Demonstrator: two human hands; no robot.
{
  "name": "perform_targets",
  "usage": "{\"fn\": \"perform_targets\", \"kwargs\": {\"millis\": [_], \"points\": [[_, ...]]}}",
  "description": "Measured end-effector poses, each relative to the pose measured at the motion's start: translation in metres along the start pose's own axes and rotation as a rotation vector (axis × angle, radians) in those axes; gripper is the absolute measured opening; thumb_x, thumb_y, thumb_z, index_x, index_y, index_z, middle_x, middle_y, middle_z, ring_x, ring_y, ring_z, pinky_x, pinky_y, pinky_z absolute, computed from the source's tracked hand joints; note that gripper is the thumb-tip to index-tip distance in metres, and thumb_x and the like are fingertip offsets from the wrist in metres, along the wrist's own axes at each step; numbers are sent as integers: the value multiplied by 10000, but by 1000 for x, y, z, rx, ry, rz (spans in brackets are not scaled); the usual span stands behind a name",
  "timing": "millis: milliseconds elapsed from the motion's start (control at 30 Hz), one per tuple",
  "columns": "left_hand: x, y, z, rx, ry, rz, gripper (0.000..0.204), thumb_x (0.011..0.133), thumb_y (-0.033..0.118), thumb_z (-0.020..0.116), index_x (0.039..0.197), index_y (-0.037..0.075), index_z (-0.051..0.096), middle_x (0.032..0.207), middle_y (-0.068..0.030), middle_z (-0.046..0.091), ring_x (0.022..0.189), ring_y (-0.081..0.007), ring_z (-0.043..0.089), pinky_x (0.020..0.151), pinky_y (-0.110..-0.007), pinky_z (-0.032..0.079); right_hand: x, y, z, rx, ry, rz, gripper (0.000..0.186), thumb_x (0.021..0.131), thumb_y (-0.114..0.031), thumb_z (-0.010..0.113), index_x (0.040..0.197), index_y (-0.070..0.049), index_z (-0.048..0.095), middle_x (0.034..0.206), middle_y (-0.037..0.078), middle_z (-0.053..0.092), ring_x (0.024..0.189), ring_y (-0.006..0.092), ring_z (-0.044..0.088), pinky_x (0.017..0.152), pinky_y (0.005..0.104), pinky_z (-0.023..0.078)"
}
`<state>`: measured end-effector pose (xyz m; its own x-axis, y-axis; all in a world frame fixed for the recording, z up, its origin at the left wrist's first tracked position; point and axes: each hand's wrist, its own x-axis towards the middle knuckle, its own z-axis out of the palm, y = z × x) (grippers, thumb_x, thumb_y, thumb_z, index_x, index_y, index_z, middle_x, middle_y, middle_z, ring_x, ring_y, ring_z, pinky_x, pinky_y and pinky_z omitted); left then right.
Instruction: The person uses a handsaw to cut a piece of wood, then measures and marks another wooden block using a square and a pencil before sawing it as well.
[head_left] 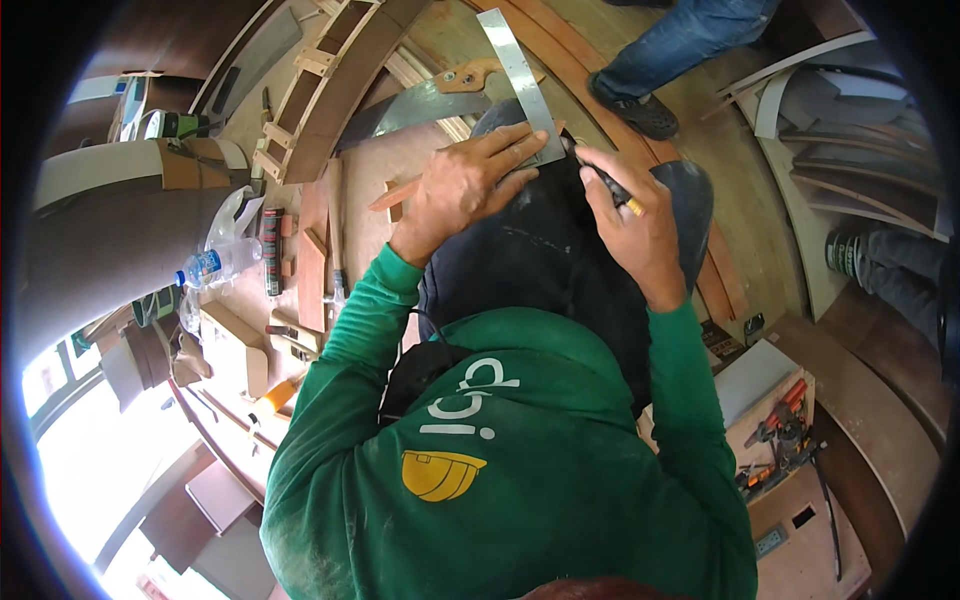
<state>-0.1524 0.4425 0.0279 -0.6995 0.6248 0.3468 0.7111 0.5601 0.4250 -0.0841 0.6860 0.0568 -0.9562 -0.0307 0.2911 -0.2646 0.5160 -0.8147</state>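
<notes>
My left hand [468, 182] presses flat on a metal square ruler [520, 80] and a thin wooden strip [393, 194] that lie across my dark-trousered knee. My right hand [632, 228] is closed around a black pencil [612, 187], its tip against the ruler's edge near the strip. The ruler's blade runs up and away from my hands. Both my sleeves are green. A handsaw [425, 100] with a wooden handle lies just beyond my left hand.
A curved wooden ladder-like frame [325, 90] stands at upper left. A plastic water bottle [215, 265], wood blocks and hand tools litter the board at left. Another person's jeans and sandal [648, 110] are at top right. A red power tool [780, 425] lies at lower right.
</notes>
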Motion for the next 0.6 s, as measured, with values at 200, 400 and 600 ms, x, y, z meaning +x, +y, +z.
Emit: {"fn": "perform_targets", "kwargs": {"millis": [200, 400, 600], "points": [[3, 3, 0, -22, 32, -16, 474, 949, 256, 814, 1404, 156, 725, 1331, -82, 737, 1041, -312, 767, 855, -408, 635, -23, 28, 0, 26, -44, 171, 279, 1084, -231, 634, 1174, 9, 744, 973, 162, 734, 875, 343, 716, 849, 411, 576], [-9, 7, 12, 27, 68, 52, 526, 901, 253, 871, 1392, 132, 729, 1330, -119, 735, 1104, -330, 762, 884, -408, 633, -16, 26, 55, 610, 37, 662, 456, 1102, -413, 633, 1204, 22, 724, 895, 27, 666, 747, 126, 645, 625, 299, 577], [-26, 13, 18, -200, 12, -49, 469, 878, 316, 896, 1243, 75, 726, 1350, -179, 715, 1265, -407, 696, 1017, -460, 584, -30, 46, 42, 537, 169, 795, 383, 1035, -371, 746, 1099, 6, 740, 925, 66, 719, 711, 116, 650, 559, 280, 553]]}}
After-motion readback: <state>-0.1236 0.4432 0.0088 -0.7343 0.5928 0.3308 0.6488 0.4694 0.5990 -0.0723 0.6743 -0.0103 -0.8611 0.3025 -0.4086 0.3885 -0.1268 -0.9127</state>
